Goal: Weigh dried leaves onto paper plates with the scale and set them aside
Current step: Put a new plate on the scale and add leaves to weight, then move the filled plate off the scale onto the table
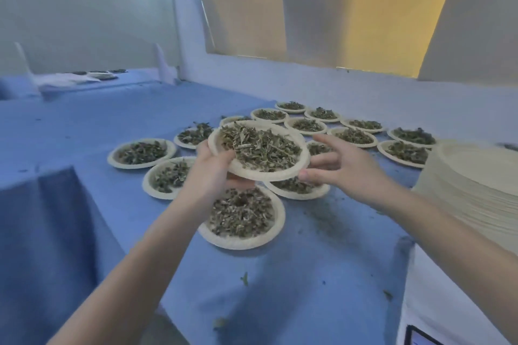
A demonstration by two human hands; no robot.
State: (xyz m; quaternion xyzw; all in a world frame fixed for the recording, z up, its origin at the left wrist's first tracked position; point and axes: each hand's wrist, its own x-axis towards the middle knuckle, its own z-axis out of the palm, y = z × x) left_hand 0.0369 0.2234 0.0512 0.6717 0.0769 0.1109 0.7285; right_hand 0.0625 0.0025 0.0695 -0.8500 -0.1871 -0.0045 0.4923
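Filled paper plate (259,150) held over mid-table plates, left hand (213,173) gripping its near-left rim, right hand (340,166) loose-fingered, touching right rim; prob. light, flimsy, leaves (260,145) spill-prone — support under the rim w/ both hands, keep level.

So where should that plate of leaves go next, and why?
Probably onto a bare patch of the blue cloth left of the filled plates. The left hand holds the full plate up above others, the right hand open beside its rim, so sliding it left avoids stacking it.
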